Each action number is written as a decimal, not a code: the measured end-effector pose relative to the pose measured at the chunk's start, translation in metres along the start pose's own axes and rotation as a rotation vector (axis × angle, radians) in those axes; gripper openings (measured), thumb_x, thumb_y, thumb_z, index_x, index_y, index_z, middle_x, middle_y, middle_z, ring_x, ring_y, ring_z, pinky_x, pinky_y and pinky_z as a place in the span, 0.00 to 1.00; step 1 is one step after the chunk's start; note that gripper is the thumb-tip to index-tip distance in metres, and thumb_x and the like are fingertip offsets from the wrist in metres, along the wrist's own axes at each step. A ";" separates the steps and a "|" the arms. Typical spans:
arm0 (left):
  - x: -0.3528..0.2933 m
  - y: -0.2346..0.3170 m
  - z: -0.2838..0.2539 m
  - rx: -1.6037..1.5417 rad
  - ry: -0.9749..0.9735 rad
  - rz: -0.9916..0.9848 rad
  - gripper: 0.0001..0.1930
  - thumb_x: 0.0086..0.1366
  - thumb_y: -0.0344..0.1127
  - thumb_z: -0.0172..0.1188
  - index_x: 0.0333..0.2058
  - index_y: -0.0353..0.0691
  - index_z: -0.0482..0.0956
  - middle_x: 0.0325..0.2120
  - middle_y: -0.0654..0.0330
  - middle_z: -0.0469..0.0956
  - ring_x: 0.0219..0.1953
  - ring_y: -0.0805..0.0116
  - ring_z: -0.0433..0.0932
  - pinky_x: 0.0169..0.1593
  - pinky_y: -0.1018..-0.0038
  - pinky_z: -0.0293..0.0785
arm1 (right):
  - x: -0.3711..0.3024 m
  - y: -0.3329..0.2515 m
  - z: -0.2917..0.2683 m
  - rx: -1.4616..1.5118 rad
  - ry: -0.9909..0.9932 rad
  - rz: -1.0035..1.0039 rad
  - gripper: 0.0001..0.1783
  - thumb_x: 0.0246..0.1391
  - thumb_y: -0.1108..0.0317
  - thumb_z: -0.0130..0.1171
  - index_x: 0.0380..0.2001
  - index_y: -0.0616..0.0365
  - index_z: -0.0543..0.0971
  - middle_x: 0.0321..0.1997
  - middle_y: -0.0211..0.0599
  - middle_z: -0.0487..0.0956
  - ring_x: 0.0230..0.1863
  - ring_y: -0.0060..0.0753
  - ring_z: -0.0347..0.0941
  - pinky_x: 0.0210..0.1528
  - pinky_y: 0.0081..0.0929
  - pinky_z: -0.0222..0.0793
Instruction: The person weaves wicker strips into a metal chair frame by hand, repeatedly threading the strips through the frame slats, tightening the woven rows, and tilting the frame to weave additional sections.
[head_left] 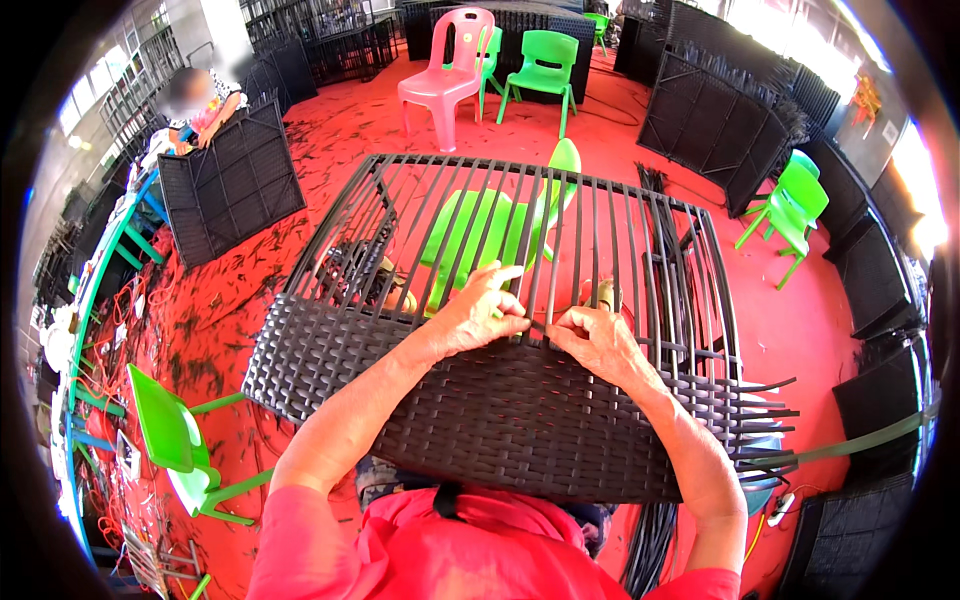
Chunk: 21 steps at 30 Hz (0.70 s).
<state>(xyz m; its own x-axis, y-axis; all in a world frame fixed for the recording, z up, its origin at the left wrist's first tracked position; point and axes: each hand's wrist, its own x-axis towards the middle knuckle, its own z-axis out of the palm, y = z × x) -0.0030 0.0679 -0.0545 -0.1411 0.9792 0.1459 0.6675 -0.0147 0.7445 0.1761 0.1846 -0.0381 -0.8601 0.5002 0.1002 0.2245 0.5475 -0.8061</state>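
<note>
While the head view shows the left hand (480,312) pinching a thin dark strip (538,327) with its grip almost closed, the right hand (603,343) pinches it too, its grip just as small. Under both hands, right in front of the red shirt (450,552), is a big black panel (530,410). Its near part is woven like a basket, bumpy and a bit shiny. Its far part has long thin bars with gaps between. Flat loose ends (768,413) stick out on the right. A smooth green chair (470,235) shows through the gaps.
</note>
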 end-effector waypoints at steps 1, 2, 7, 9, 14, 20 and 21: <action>-0.002 0.003 -0.006 -0.026 0.047 -0.031 0.12 0.53 0.42 0.61 0.27 0.39 0.80 0.55 0.48 0.59 0.60 0.55 0.50 0.58 0.64 0.50 | 0.001 0.000 -0.001 0.014 0.009 0.017 0.11 0.47 0.65 0.57 0.25 0.65 0.75 0.14 0.35 0.72 0.17 0.18 0.65 0.21 0.23 0.61; -0.003 0.000 -0.009 -0.157 0.109 -0.070 0.10 0.52 0.39 0.62 0.25 0.38 0.79 0.52 0.49 0.62 0.54 0.59 0.60 0.54 0.69 0.57 | 0.002 -0.003 -0.003 0.052 -0.016 0.038 0.12 0.48 0.65 0.57 0.31 0.64 0.75 0.15 0.33 0.72 0.17 0.17 0.65 0.22 0.23 0.62; -0.027 0.011 -0.032 -0.466 0.183 -0.127 0.05 0.54 0.33 0.60 0.24 0.37 0.77 0.49 0.57 0.65 0.35 0.79 0.68 0.40 0.80 0.64 | 0.014 -0.022 -0.004 0.086 -0.175 0.035 0.18 0.54 0.59 0.51 0.43 0.60 0.72 0.17 0.29 0.71 0.17 0.16 0.65 0.19 0.18 0.61; -0.034 0.010 -0.033 -0.605 0.163 -0.153 0.05 0.54 0.33 0.60 0.24 0.37 0.77 0.49 0.58 0.65 0.33 0.81 0.68 0.39 0.81 0.65 | 0.020 -0.031 0.007 0.248 -0.309 0.104 0.20 0.54 0.58 0.52 0.47 0.58 0.72 0.19 0.29 0.70 0.16 0.16 0.64 0.18 0.17 0.60; -0.042 -0.012 -0.025 0.255 0.202 0.025 0.08 0.55 0.37 0.60 0.31 0.41 0.79 0.52 0.52 0.63 0.53 0.60 0.62 0.54 0.67 0.58 | 0.026 -0.024 0.018 0.257 -0.286 0.139 0.12 0.52 0.62 0.53 0.27 0.61 0.75 0.15 0.24 0.68 0.18 0.14 0.63 0.18 0.16 0.58; -0.032 -0.040 -0.008 0.468 0.115 0.089 0.09 0.55 0.37 0.57 0.33 0.42 0.78 0.56 0.49 0.54 0.60 0.47 0.49 0.60 0.58 0.46 | 0.028 -0.011 0.033 0.078 -0.151 -0.044 0.14 0.48 0.63 0.54 0.20 0.65 0.73 0.14 0.32 0.70 0.17 0.17 0.64 0.22 0.23 0.60; -0.031 -0.041 -0.010 0.386 0.100 0.111 0.08 0.55 0.36 0.57 0.33 0.42 0.78 0.57 0.49 0.53 0.60 0.47 0.48 0.60 0.58 0.46 | 0.028 -0.017 0.034 0.092 -0.156 0.000 0.14 0.48 0.62 0.55 0.20 0.65 0.74 0.14 0.32 0.70 0.18 0.17 0.64 0.22 0.23 0.60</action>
<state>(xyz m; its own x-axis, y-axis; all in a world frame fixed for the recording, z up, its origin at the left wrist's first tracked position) -0.0335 0.0357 -0.0833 -0.1107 0.9512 0.2881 0.9052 -0.0231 0.4243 0.1326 0.1662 -0.0416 -0.9223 0.3863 0.0148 0.1875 0.4807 -0.8566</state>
